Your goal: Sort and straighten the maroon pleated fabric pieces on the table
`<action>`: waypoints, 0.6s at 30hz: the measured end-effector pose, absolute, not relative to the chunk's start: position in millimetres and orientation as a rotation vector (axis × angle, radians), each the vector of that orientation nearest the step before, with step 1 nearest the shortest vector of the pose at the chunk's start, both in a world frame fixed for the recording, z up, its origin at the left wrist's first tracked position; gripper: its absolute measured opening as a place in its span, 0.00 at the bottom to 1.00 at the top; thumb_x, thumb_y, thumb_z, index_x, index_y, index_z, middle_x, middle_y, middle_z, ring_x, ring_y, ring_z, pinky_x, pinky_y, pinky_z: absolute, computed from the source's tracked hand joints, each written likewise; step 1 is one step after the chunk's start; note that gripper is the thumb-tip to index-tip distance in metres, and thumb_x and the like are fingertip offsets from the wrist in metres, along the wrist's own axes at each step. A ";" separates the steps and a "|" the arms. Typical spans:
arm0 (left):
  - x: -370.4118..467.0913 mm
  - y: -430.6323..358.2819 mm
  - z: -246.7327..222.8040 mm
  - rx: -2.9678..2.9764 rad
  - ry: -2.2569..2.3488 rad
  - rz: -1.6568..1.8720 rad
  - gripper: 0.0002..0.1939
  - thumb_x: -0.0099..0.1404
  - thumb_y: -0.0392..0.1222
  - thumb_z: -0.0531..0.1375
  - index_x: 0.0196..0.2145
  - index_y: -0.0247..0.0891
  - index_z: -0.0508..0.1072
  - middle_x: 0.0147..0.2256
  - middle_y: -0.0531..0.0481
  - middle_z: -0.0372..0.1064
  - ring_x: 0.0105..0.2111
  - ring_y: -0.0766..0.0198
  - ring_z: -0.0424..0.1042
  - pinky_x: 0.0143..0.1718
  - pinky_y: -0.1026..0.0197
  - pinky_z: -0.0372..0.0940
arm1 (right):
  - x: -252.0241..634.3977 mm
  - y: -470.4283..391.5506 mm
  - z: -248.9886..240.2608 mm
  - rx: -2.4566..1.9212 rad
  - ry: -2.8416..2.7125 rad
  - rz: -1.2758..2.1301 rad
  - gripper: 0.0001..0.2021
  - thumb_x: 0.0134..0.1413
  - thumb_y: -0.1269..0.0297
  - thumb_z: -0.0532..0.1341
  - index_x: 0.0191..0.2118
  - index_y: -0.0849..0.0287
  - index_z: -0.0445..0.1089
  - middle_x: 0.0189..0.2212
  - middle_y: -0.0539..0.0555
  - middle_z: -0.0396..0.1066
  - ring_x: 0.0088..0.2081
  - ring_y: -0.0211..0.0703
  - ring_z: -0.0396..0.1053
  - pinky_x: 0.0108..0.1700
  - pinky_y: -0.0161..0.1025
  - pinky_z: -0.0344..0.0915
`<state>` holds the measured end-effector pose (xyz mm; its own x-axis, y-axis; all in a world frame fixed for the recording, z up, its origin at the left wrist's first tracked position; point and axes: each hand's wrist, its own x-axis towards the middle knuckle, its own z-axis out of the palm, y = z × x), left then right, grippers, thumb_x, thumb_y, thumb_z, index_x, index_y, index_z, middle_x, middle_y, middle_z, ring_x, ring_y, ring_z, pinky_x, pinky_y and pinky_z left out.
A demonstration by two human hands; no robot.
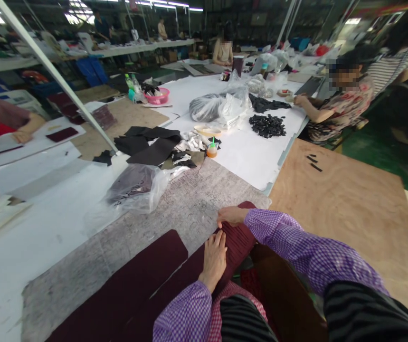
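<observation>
At the near edge of a grey-mottled worktop point(196, 199) lie overlapping maroon pieces point(237, 242). The left hand point(213, 259) rests open on them, fingers extended; the right hand point(232, 216) bends its fingers down near their far end, its grip unclear. Beyond are a clear plastic bag point(136, 187), black scraps point(150, 142), a small orange bottle point(211, 150) and a seated co-worker point(346, 107).

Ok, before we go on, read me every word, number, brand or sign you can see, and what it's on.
No text is legible.
Near bag: dark marks like handwriting, too blurred to read.
Grey board: faint scrawled marks, too blurred to read.
Bottles: any labels are too small to read.
Maroon pieces: no lettering shows.
</observation>
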<state>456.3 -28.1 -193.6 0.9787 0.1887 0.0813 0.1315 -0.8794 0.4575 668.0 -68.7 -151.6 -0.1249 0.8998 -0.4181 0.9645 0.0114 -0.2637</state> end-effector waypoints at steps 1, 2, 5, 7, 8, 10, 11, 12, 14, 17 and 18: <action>456.2 -28.1 -193.6 2.658 0.225 0.171 0.24 0.65 0.34 0.51 0.59 0.35 0.57 0.58 0.43 0.59 0.50 0.54 0.61 0.48 0.50 0.63 | 668.4 -64.7 -151.0 1.934 2.140 -0.767 0.09 0.61 0.64 0.58 0.45 0.61 0.68 0.43 0.55 0.69 0.40 0.43 0.69 0.41 0.44 0.70; 456.0 -28.0 -193.5 2.656 0.223 0.173 0.24 0.65 0.34 0.51 0.58 0.35 0.58 0.58 0.43 0.59 0.50 0.54 0.61 0.48 0.50 0.63 | 668.6 -61.2 -149.9 1.885 2.141 -0.787 0.09 0.61 0.64 0.59 0.44 0.61 0.68 0.43 0.55 0.69 0.41 0.43 0.69 0.41 0.44 0.70; 455.5 -27.6 -192.9 2.647 0.219 0.180 0.23 0.64 0.33 0.52 0.57 0.39 0.60 0.58 0.45 0.59 0.50 0.54 0.61 0.48 0.50 0.63 | 666.7 -53.2 -145.0 1.784 2.142 -0.817 0.09 0.60 0.64 0.58 0.44 0.61 0.68 0.44 0.55 0.68 0.42 0.43 0.69 0.42 0.44 0.69; 455.4 -27.3 -192.7 2.643 0.217 0.185 0.23 0.64 0.33 0.52 0.57 0.40 0.60 0.58 0.45 0.59 0.50 0.54 0.61 0.48 0.50 0.64 | 664.1 -50.2 -141.9 1.748 2.141 -0.819 0.08 0.61 0.65 0.58 0.44 0.61 0.68 0.44 0.55 0.68 0.42 0.43 0.68 0.42 0.45 0.69; 455.4 -27.1 -192.7 2.642 0.216 0.186 0.24 0.64 0.33 0.52 0.57 0.40 0.60 0.58 0.45 0.59 0.50 0.54 0.61 0.48 0.50 0.63 | 662.8 -49.4 -140.8 1.737 2.141 -0.820 0.08 0.61 0.65 0.58 0.44 0.60 0.68 0.45 0.55 0.68 0.43 0.44 0.68 0.43 0.45 0.69; 455.4 -26.8 -193.1 2.641 0.214 0.187 0.24 0.63 0.32 0.53 0.58 0.41 0.59 0.58 0.45 0.59 0.50 0.54 0.61 0.48 0.50 0.63 | 660.7 -48.6 -139.6 1.725 2.137 -0.821 0.09 0.60 0.66 0.58 0.45 0.60 0.68 0.46 0.55 0.67 0.44 0.44 0.68 0.43 0.45 0.69; 455.4 -26.6 -193.3 2.641 0.214 0.185 0.25 0.63 0.32 0.53 0.58 0.41 0.59 0.57 0.45 0.59 0.50 0.54 0.61 0.48 0.50 0.63 | 660.0 -48.4 -139.5 1.723 2.134 -0.822 0.09 0.60 0.66 0.59 0.46 0.60 0.68 0.47 0.56 0.67 0.44 0.45 0.68 0.43 0.45 0.69; 455.5 -26.5 -193.4 2.641 0.215 0.184 0.25 0.63 0.32 0.53 0.58 0.41 0.59 0.57 0.45 0.59 0.50 0.54 0.61 0.48 0.50 0.63 | 659.7 -48.1 -139.6 1.722 2.129 -0.824 0.09 0.60 0.66 0.59 0.46 0.60 0.68 0.47 0.56 0.67 0.44 0.45 0.68 0.43 0.45 0.69; 455.5 -26.1 -193.3 2.642 0.211 0.180 0.25 0.63 0.32 0.53 0.58 0.41 0.59 0.57 0.45 0.58 0.50 0.54 0.61 0.48 0.50 0.63 | 660.1 -46.9 -140.8 1.722 2.119 -0.831 0.10 0.60 0.66 0.59 0.46 0.61 0.68 0.46 0.56 0.67 0.44 0.45 0.68 0.43 0.46 0.70; 455.4 -25.6 -192.1 2.648 0.202 0.177 0.25 0.63 0.32 0.53 0.58 0.41 0.58 0.57 0.45 0.58 0.50 0.54 0.61 0.47 0.50 0.63 | 662.3 -43.8 -144.6 1.724 2.100 -0.852 0.09 0.60 0.65 0.59 0.45 0.61 0.68 0.45 0.55 0.68 0.43 0.44 0.69 0.43 0.45 0.70; 455.3 -25.4 -191.6 2.650 0.201 0.177 0.25 0.63 0.32 0.53 0.58 0.42 0.58 0.57 0.45 0.58 0.50 0.54 0.61 0.47 0.50 0.63 | 663.3 -42.8 -146.6 1.728 2.090 -0.860 0.08 0.60 0.65 0.59 0.44 0.61 0.68 0.45 0.55 0.69 0.43 0.44 0.69 0.43 0.45 0.69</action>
<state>455.3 -25.4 -191.6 0.9809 0.1723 0.0899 0.1113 -0.8771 0.4672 663.3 -42.8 -146.6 -0.2349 0.7844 -0.5740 0.9613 0.0998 -0.2569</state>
